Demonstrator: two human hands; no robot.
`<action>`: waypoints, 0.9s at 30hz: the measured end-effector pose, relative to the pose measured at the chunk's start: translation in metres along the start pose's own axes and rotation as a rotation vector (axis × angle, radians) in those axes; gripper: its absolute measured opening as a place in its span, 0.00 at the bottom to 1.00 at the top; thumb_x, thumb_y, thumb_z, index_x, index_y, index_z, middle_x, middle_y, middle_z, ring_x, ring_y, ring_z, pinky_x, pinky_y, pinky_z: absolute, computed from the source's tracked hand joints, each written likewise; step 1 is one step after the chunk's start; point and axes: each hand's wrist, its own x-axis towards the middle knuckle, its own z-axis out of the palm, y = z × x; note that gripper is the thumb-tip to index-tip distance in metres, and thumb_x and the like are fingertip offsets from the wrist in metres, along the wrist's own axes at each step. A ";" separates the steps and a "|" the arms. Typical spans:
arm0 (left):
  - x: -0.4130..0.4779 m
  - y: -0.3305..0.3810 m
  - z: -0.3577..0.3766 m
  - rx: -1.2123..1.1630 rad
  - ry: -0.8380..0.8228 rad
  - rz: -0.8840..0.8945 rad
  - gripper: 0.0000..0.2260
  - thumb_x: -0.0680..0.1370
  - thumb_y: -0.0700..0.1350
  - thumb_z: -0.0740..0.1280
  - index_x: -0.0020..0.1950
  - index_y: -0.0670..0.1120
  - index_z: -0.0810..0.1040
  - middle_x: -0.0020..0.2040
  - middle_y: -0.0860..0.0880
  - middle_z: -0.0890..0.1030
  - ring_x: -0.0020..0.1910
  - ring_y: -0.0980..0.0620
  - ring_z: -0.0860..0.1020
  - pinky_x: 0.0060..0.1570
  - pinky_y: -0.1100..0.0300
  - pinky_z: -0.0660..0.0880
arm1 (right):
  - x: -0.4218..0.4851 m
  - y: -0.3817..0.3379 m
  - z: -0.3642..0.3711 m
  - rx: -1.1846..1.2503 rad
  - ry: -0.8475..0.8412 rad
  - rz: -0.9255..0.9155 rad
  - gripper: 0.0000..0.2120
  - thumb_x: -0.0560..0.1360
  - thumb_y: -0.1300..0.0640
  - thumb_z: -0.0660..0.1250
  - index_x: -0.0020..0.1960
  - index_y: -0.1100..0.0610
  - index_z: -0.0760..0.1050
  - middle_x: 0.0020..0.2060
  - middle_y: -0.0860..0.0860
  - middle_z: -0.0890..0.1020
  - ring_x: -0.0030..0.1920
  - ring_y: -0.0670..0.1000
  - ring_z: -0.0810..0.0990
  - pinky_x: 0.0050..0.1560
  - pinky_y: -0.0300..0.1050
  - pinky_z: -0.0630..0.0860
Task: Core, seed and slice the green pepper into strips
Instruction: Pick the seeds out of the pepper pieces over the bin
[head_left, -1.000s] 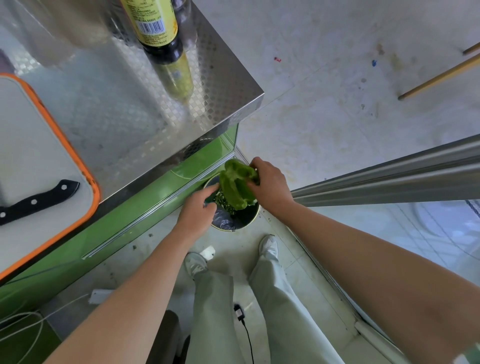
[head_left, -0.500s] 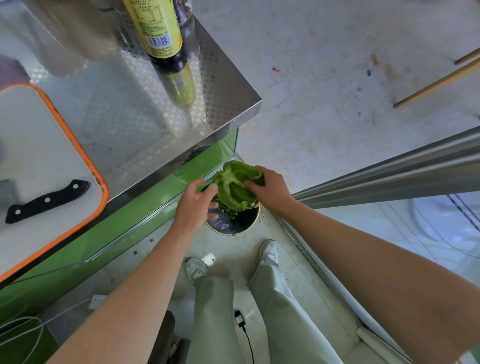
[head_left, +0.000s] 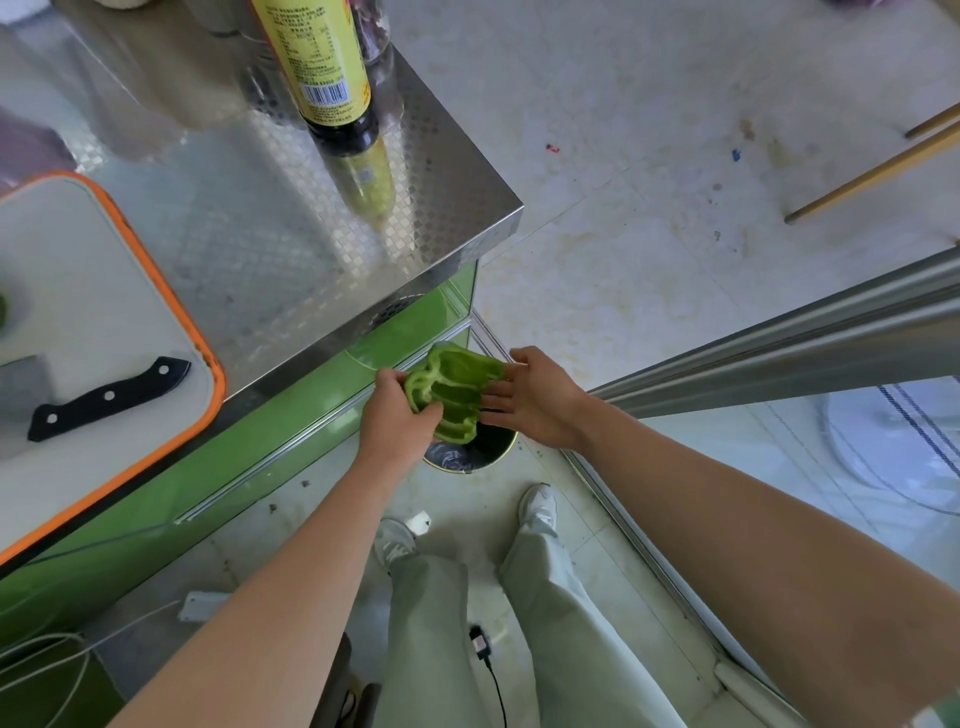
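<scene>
A cut-open green pepper half, hollow side up, hangs over a small round bin on the floor. My left hand grips its left edge, thumb curled over the rim. My right hand touches the pepper's right side with straight, spread fingers. A black-handled knife lies on the white, orange-rimmed cutting board on the steel counter, far left of both hands. Another green piece shows at the board's left edge.
A dark sauce bottle stands near the steel counter's corner. A steel rail runs on the right. My shoes and trouser legs are just below the bin. A cable lies on the floor.
The pepper has risen a little above the bin and turned hollow side up. My left hand has taken hold of its left edge, and my right hand's fingers have straightened.
</scene>
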 end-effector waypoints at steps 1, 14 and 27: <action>-0.001 0.001 0.001 0.108 0.048 0.026 0.13 0.76 0.35 0.68 0.53 0.44 0.66 0.43 0.49 0.76 0.40 0.49 0.76 0.36 0.59 0.74 | -0.001 -0.002 0.004 0.021 -0.022 0.005 0.27 0.83 0.47 0.45 0.67 0.64 0.70 0.64 0.65 0.75 0.63 0.62 0.75 0.65 0.54 0.71; -0.005 0.008 0.004 0.193 0.094 0.180 0.15 0.76 0.34 0.66 0.60 0.43 0.68 0.55 0.43 0.76 0.44 0.48 0.74 0.36 0.63 0.66 | 0.011 -0.006 -0.001 0.143 0.020 0.038 0.35 0.81 0.36 0.44 0.76 0.63 0.54 0.57 0.58 0.74 0.67 0.66 0.69 0.73 0.53 0.61; -0.012 0.005 0.002 0.551 0.181 0.342 0.21 0.73 0.31 0.69 0.64 0.39 0.67 0.61 0.40 0.70 0.46 0.42 0.79 0.41 0.61 0.72 | 0.008 -0.019 -0.003 0.360 -0.038 0.063 0.38 0.81 0.36 0.47 0.78 0.62 0.41 0.74 0.69 0.57 0.72 0.69 0.62 0.74 0.62 0.56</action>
